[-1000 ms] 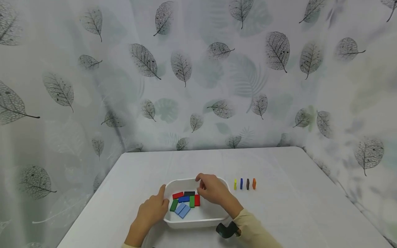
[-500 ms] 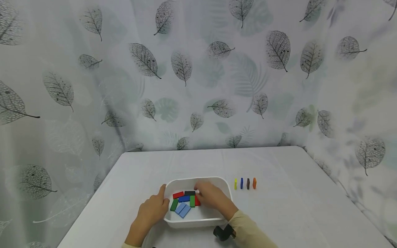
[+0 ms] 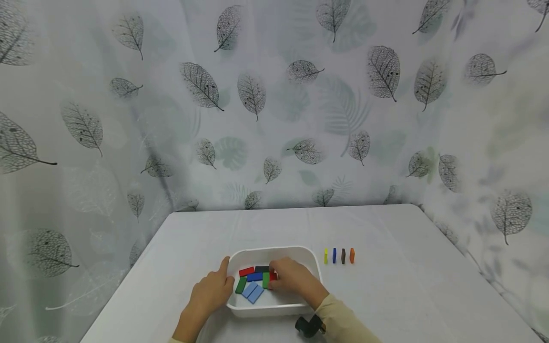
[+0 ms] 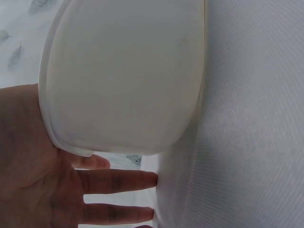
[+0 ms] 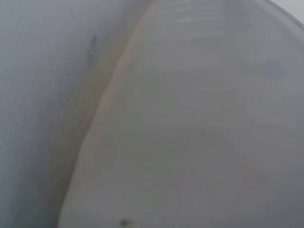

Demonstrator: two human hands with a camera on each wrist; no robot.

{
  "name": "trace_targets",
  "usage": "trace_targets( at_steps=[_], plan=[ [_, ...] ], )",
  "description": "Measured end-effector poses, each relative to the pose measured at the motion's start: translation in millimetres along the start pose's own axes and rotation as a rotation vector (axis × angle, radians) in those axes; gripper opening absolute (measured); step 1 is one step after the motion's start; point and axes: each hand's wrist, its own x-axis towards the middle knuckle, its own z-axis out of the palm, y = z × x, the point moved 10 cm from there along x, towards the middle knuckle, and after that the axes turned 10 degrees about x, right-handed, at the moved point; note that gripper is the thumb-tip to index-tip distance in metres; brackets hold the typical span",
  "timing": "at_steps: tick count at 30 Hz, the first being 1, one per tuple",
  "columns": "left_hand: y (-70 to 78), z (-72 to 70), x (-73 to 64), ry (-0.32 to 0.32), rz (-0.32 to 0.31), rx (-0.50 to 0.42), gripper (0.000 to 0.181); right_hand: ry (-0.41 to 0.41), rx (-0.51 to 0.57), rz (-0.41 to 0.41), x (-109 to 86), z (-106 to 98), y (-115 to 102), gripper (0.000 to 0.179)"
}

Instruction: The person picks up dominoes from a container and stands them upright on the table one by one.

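A white tray (image 3: 261, 312) on the table holds several coloured domino blocks lying flat. My left hand (image 3: 210, 289) rests at its left end, index finger straight along the rim. The left wrist view shows other fingers (image 4: 116, 181) straight, their tips down at the table beside the tray wall (image 4: 123, 76). Inside the tray, my right hand (image 3: 296, 280) has finger and thumb at opposite ends of a red domino (image 3: 273, 276), pinching it and partly hiding it. Against it lies a green domino (image 3: 266, 280); a black domino (image 3: 262, 269) and a blue domino (image 3: 255, 277) lie close by.
Right of the tray, yellow (image 3: 326, 256), blue (image 3: 334, 256), brown (image 3: 343, 256) and orange dominoes (image 3: 352, 255) stand upright in a spaced row. A black wrist device (image 3: 310, 327) hangs below my right sleeve. Leaf-patterned curtain (image 3: 274, 105) walls the table's back and sides.
My right hand has come down from above the tray's far part onto the red domino, fingers and thumb now at its ends. The left hand and the standing row stay put.
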Motion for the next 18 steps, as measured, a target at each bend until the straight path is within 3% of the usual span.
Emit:
trace_targets(
  at_steps=[5, 18],
  plan=[
    [-0.6, 0.7, 0.9, 0.0, 0.0, 0.002, 0.062, -0.001, -0.008, 0.014, -0.5, -0.7, 1.4, 0.029],
    [-2.1, 1.1, 1.0, 0.003, 0.0, 0.004, 0.062, 0.074, -0.165, -0.005, -4.4, -5.8, -4.7, 0.028]
  ],
)
